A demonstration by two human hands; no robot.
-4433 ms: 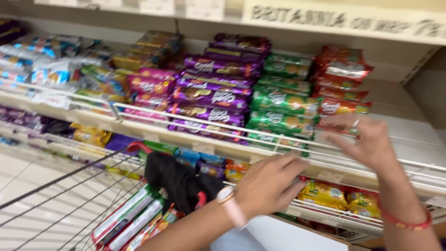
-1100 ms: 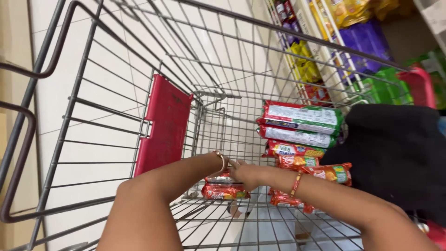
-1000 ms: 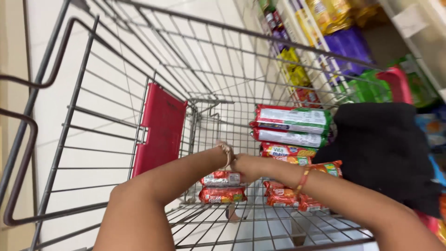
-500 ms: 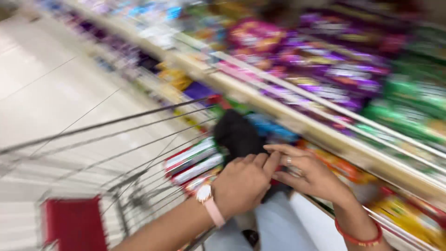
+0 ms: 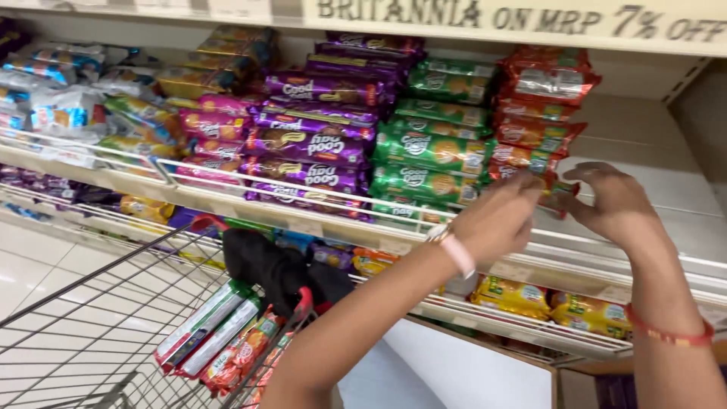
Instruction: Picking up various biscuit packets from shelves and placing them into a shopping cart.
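My left hand (image 5: 496, 220), with a pink-strapped watch on the wrist, and my right hand (image 5: 617, 203), with a red bangle, meet at the bottom of a stack of red biscuit packets (image 5: 541, 113) on the shelf. Between their fingertips is one red packet (image 5: 559, 187), sticking out of the stack, with a hand at each end. My left fingers are hidden behind the back of the hand. My right fingers are curled around the packet's end.
Green packets (image 5: 432, 151) and purple packets (image 5: 318, 144) fill the shelf to the left, behind a white wire rail (image 5: 227, 182). Yellow packets (image 5: 553, 303) lie on the lower shelf. A wire cart (image 5: 98, 303) at lower left holds a black bag (image 5: 280, 269) and several packets (image 5: 216, 337).
One second ago both hands were down in the cart among the red packets. They have since risen to the shelf and closed around a red packet in the stack.
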